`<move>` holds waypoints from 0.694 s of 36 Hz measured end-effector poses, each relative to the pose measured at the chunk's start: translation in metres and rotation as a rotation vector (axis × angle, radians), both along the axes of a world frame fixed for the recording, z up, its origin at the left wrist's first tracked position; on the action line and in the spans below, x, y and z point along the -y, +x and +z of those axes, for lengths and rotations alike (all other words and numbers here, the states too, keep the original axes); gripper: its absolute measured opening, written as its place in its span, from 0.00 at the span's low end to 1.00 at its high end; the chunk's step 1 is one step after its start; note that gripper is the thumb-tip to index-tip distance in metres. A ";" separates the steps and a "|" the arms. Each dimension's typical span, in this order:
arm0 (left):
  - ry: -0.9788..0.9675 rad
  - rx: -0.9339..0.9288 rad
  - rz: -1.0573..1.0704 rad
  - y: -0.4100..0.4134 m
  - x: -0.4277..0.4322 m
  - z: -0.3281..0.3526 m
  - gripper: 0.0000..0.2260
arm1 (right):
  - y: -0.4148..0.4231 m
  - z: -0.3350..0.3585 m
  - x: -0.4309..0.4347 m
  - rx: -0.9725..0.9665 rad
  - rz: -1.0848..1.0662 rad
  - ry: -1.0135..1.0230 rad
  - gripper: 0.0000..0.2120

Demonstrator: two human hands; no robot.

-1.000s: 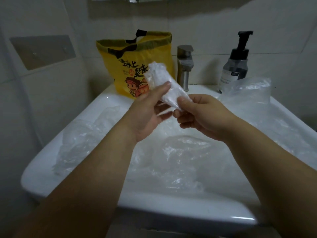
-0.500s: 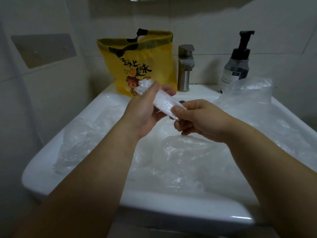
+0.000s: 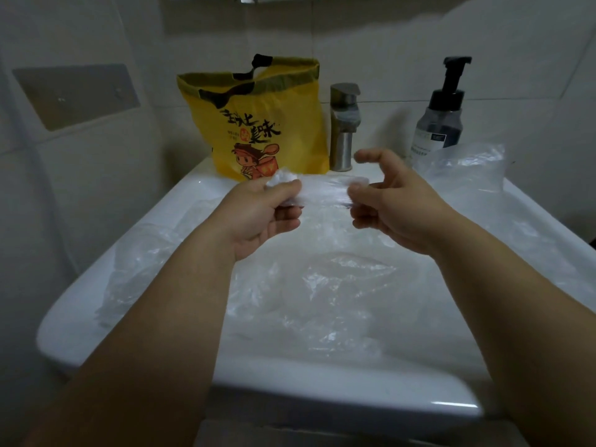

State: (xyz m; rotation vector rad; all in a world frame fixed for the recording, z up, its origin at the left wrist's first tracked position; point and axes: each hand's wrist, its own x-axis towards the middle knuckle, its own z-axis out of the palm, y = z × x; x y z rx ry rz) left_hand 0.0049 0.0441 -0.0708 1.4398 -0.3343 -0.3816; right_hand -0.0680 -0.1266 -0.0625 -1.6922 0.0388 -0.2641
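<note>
Rolled plastic bag [image 3: 322,188]: held in the air over the back half of the sink [image 3: 322,391], roughly level, stretched between both hands, just in front of the yellow bag [image 3: 258,124] and the tap [image 3: 343,124].

Left hand [image 3: 261,214]: thumb and fingers closed round the bunched end.

Right hand [image 3: 396,204]: thumb and lower fingers appear to pinch the other end, with the index finger lifted clear. This part is blurred, so the grip is not certain.

Judged step: pulling the roll taut, perhaps to fold or knot it.

Risks from here:
- The film is thin and slick. A light right-hand pinch could let the end slip, and the roll would spring loose.
- A dropped roll would land among the loose plastic sheets [image 3: 338,285] in the basin, where clear on clear is hard to pick out.
- Pulling too hard could tear the film.
- A wide right-hand movement could knock the pump bottle [image 3: 442,117] at the back right corner.
</note>
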 end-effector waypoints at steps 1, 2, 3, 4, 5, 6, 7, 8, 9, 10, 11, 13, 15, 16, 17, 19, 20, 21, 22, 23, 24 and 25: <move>-0.001 0.004 -0.002 -0.001 0.000 0.000 0.03 | -0.001 0.000 0.000 0.015 -0.008 -0.043 0.17; -0.009 0.007 -0.003 -0.001 0.000 0.001 0.04 | -0.001 0.000 0.000 0.029 -0.013 -0.070 0.17; -0.019 0.012 -0.002 -0.002 0.000 0.001 0.05 | -0.001 0.000 0.000 0.037 -0.014 -0.077 0.16; -0.025 0.022 -0.003 -0.001 0.000 0.001 0.07 | -0.001 0.001 -0.001 0.038 -0.012 -0.068 0.14; -0.021 0.042 -0.006 -0.001 0.000 0.001 0.10 | 0.000 0.001 -0.001 0.035 -0.009 -0.051 0.14; -0.011 0.070 -0.009 -0.001 0.000 0.000 0.12 | 0.001 0.000 -0.001 0.031 -0.009 -0.033 0.13; 0.005 0.100 -0.012 0.000 0.001 0.000 0.14 | 0.001 0.000 -0.001 0.024 -0.013 -0.019 0.14; 0.024 0.129 -0.014 0.000 0.001 -0.001 0.15 | 0.002 0.000 -0.002 0.015 -0.018 -0.009 0.15; 0.047 0.156 -0.015 -0.001 0.001 -0.001 0.14 | 0.002 0.001 -0.002 0.006 -0.022 -0.004 0.15; 0.072 0.181 -0.011 -0.001 0.001 -0.001 0.14 | 0.002 0.001 -0.002 0.001 -0.025 -0.003 0.15; 0.093 0.201 -0.001 -0.001 0.002 -0.002 0.14 | 0.002 0.001 -0.001 0.001 -0.023 -0.004 0.14; 0.095 0.204 0.024 -0.002 0.002 -0.001 0.15 | 0.002 0.001 0.000 0.008 -0.005 -0.009 0.13; 0.027 0.161 0.014 -0.002 0.001 0.001 0.14 | 0.002 0.000 0.002 0.013 0.006 -0.084 0.14; -0.012 0.141 -0.007 -0.002 0.000 0.002 0.14 | 0.002 -0.001 0.003 0.010 -0.002 -0.151 0.17; -0.031 0.138 -0.031 -0.002 -0.001 0.002 0.14 | 0.002 -0.003 0.004 0.004 -0.018 -0.219 0.20; 0.002 0.190 -0.063 -0.002 -0.003 0.001 0.14 | 0.001 -0.004 0.004 0.005 -0.060 -0.304 0.23; 0.037 0.235 -0.071 -0.002 -0.004 -0.001 0.15 | 0.001 -0.004 0.004 0.019 -0.076 -0.320 0.23; 0.069 0.280 -0.073 -0.001 -0.004 -0.003 0.16 | 0.001 -0.005 0.004 0.036 -0.088 -0.328 0.23; 0.097 0.317 -0.071 -0.001 -0.004 -0.004 0.15 | 0.001 -0.006 0.004 0.053 -0.095 -0.329 0.21; 0.118 0.344 -0.063 -0.001 -0.004 -0.005 0.15 | 0.002 -0.006 0.004 0.065 -0.102 -0.324 0.20; 0.132 0.363 -0.050 -0.001 -0.003 -0.006 0.14 | 0.002 -0.006 0.005 0.075 -0.108 -0.320 0.18; 0.136 0.377 -0.036 -0.001 -0.003 -0.006 0.13 | 0.002 -0.006 0.005 0.087 -0.116 -0.318 0.16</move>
